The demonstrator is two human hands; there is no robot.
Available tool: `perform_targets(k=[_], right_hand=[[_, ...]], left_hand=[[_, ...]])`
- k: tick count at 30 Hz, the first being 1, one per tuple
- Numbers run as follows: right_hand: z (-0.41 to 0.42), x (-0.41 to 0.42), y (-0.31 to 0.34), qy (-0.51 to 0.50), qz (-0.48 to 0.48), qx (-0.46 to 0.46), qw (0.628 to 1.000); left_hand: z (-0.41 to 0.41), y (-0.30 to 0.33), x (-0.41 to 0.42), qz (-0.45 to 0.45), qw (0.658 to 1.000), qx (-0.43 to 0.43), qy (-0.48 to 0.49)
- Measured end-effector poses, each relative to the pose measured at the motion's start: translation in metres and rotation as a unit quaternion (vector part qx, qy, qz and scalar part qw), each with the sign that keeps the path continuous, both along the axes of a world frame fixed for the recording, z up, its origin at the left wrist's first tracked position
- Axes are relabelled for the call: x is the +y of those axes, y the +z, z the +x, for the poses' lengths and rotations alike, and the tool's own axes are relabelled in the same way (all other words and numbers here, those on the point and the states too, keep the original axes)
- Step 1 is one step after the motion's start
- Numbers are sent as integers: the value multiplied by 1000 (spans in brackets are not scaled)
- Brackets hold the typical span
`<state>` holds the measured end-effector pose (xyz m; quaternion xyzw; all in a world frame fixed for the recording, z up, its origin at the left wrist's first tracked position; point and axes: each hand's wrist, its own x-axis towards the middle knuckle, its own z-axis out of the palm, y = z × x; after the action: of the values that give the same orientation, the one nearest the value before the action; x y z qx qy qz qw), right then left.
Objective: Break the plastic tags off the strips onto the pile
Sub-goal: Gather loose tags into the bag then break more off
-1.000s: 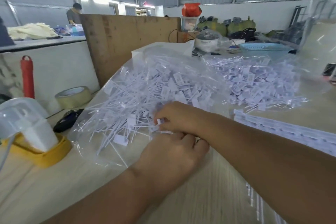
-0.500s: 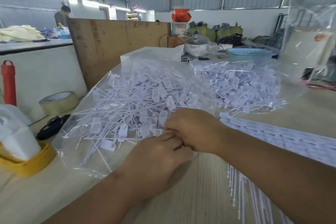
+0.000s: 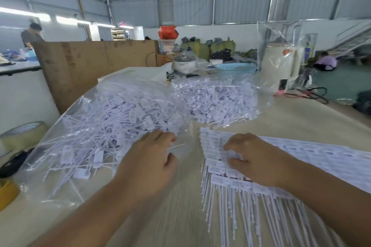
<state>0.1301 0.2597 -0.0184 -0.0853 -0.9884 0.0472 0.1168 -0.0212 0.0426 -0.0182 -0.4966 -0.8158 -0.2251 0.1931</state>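
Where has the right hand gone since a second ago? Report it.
Yes. The right hand left the pile and moved right onto the strips.
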Motion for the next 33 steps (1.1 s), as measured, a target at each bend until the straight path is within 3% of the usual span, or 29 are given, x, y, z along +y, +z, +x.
perform_targets(k=[3, 7, 10, 15, 18, 22, 29, 33], right_hand=[[24, 6, -8, -6, -29, -27, 999], [42, 2, -7, 10, -34, 30, 999], [53, -2, -4, 18, -85, 66, 994], [55, -5, -14, 20, -43, -14, 999], [55, -1, -12, 17, -71, -14, 997], [59, -1, -10, 37, -97, 3, 995], [58, -5, -17, 28, -106, 24, 994], [56, -6, -20, 4, -117, 101, 988]], left_hand=[[21, 5, 30, 5, 999, 23, -32], [40, 1, 73, -73, 996, -46, -29], [48, -10, 89, -75, 991, -86, -76], [35, -27, 82, -75, 974, -145, -158], [26, -33, 81, -55, 976, -163, -134], [27, -36, 89, -28, 983, -181, -29], [43, -22, 91, 21, 999, -48, 14], [61, -14, 81, 67, 986, -149, -40]])
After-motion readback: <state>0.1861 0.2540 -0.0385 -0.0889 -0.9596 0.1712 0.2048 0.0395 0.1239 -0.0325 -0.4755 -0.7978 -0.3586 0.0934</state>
